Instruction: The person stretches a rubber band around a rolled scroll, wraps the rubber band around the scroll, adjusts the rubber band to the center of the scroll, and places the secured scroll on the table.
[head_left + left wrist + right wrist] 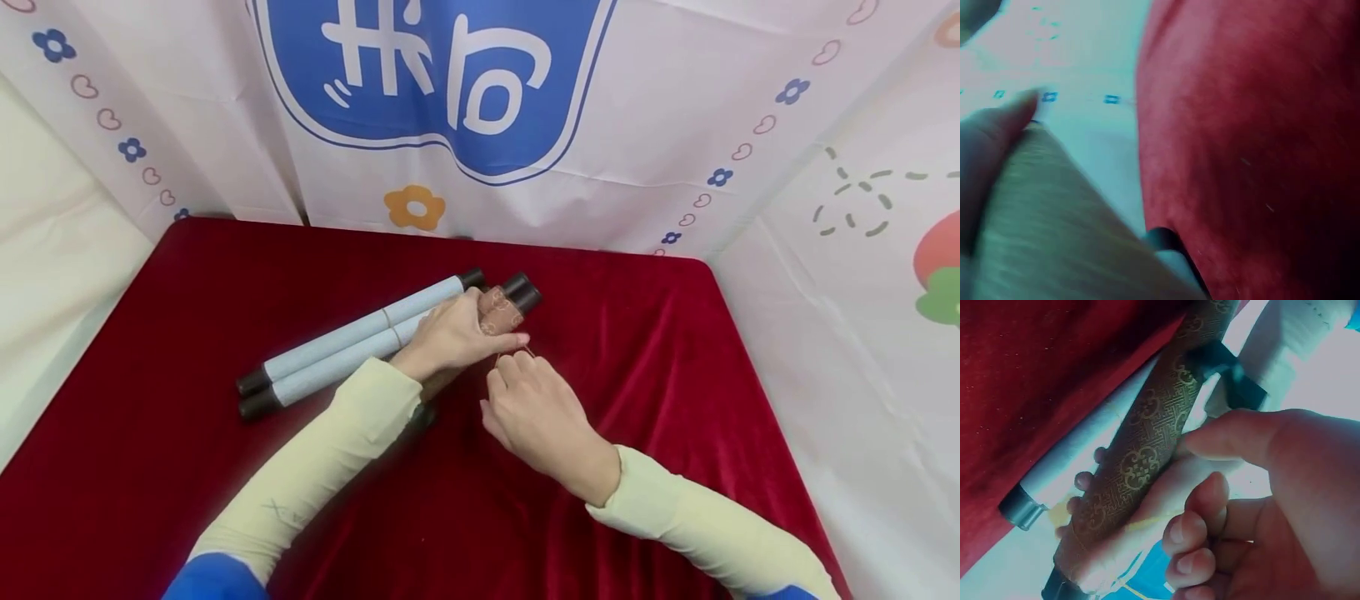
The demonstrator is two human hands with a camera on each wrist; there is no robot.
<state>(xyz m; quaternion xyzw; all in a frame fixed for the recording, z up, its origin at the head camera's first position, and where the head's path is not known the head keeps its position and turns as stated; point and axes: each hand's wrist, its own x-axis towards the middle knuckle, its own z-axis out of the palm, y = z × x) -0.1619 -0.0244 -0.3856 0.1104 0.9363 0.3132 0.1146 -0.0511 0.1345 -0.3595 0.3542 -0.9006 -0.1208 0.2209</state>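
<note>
My left hand grips a pair of brown scrolls with black end caps, held at a slant. Gold patterning covers the nearer brown scroll in the right wrist view, and the left fingertips curl round its far side. A thin yellowish band stretches from the scrolls to my right hand, whose curled fingers pinch it just below the left thumb. Close beside the left hand lie two light blue scrolls with black caps, bound together by a thin tan band.
A dark red velvet cloth covers the table. Behind it hangs a white printed curtain with a blue emblem, and pale fabric walls stand at both sides. A dark strap with a small device sits on the left wrist.
</note>
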